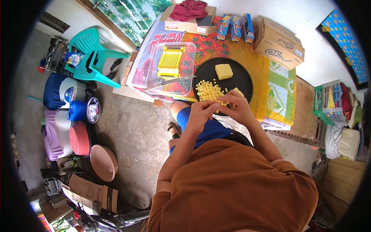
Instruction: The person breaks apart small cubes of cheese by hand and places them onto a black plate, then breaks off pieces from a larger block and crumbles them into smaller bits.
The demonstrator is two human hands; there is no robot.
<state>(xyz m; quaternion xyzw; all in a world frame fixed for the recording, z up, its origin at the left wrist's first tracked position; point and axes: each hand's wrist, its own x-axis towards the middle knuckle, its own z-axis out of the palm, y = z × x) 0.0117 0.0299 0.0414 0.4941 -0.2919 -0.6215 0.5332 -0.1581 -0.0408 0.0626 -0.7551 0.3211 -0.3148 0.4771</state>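
Over the near edge of a round black tray (247, 83), my left hand (206, 112) and my right hand (236, 105) meet fingertip to fingertip. Both are closed in a pinch; whatever lies between the fingers is too small or hidden to name. Just beyond them is a pile of small pale-yellow cubes (208, 91), which look like cheese or butter. A larger yellow block (223, 71) sits at the tray's far side. Partly behind my right hand shows another yellow piece (239, 92). To the left, a knife (172, 81) lies across a clear plastic container (189, 58) with a yellow ridged pack (171, 62).
A cardboard box (279, 43) and several blue-orange cartons (235, 29) stand at the table's back. Another box (189, 25) bears a dark red cloth (188, 10). Left on the floor are a green chair (89, 54) and basins (103, 163).
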